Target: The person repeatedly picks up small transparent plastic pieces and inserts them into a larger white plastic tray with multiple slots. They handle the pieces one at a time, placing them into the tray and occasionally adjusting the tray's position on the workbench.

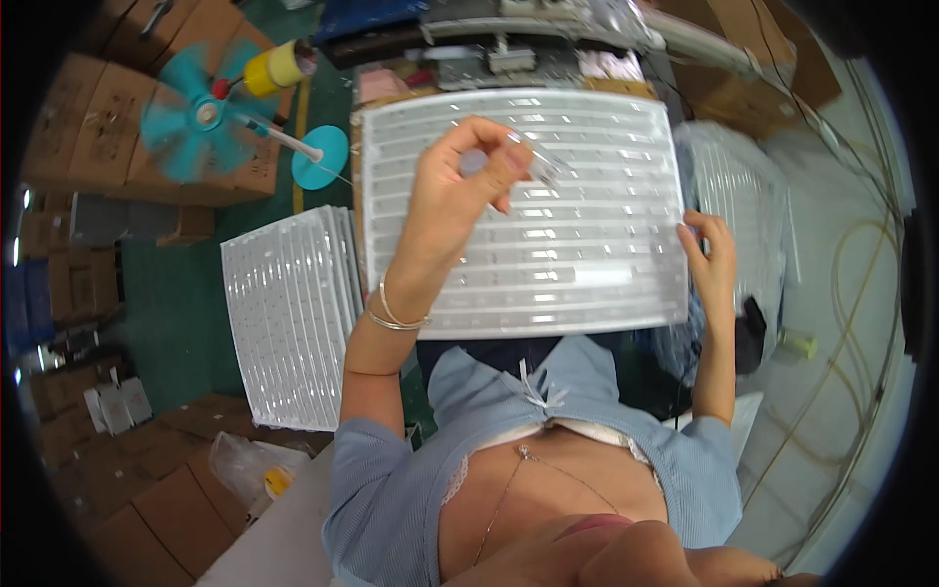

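In front of me lies a wide white ribbed panel [528, 249], its slots in rows under a shiny surface. Above its upper middle my left hand [474, 171] is closed, thumb against fingers, pinching a small see-through plastic piece [550, 168] whose exact kind I cannot make out. A pale round end [473, 161] shows inside the curl of those fingers. My right hand [711, 249] grips the panel's right edge, with the thumb and fingertips at the rim.
Left of the panel leans a stack of similar ribbed panels [289, 323]. A turquoise fan [205, 114] spins near cardboard boxes [78, 127]. Plastic-wrapped panels [738, 196] stand at the right by the white wall. Machinery [518, 54] lines the far edge.
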`<action>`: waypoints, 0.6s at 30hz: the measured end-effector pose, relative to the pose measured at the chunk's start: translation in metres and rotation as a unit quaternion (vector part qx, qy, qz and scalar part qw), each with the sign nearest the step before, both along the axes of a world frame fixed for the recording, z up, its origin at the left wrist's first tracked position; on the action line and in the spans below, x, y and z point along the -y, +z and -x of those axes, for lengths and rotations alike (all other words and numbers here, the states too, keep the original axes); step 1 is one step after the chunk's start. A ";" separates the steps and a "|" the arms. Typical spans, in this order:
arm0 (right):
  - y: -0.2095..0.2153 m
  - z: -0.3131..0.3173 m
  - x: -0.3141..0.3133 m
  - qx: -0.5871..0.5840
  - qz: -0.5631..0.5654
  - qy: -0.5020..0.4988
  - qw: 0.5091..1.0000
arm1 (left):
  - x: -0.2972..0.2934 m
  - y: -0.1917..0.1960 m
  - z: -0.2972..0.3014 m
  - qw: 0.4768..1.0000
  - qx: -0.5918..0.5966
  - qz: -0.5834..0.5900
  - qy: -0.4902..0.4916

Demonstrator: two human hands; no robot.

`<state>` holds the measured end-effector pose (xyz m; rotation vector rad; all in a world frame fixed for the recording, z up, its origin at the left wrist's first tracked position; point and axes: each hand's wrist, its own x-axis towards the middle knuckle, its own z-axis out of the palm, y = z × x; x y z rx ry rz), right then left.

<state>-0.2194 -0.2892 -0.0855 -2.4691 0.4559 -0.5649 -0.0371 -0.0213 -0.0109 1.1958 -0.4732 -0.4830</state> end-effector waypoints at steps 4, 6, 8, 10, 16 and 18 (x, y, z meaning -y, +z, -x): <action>-0.004 0.028 -0.016 0.001 0.085 0.050 0.995 | 0.000 -0.008 0.011 0.997 -0.041 0.044 -0.047; -0.004 0.033 -0.026 -0.059 0.124 0.077 0.988 | 0.000 -0.014 0.011 0.985 -0.103 0.093 -0.101; -0.009 0.035 -0.029 -0.111 0.163 0.113 0.974 | 0.000 -0.019 0.008 0.968 -0.160 0.132 -0.144; -0.015 0.035 -0.031 -0.125 0.197 0.128 0.964 | -0.002 -0.022 0.004 0.947 -0.213 0.160 -0.178; -0.021 0.025 -0.021 -0.136 0.228 0.186 0.946 | 0.009 -0.041 -0.017 0.942 -0.294 0.138 -0.089; -0.015 0.019 -0.022 -0.152 0.232 0.196 0.940 | 0.009 -0.041 -0.024 0.973 -0.215 0.062 -0.045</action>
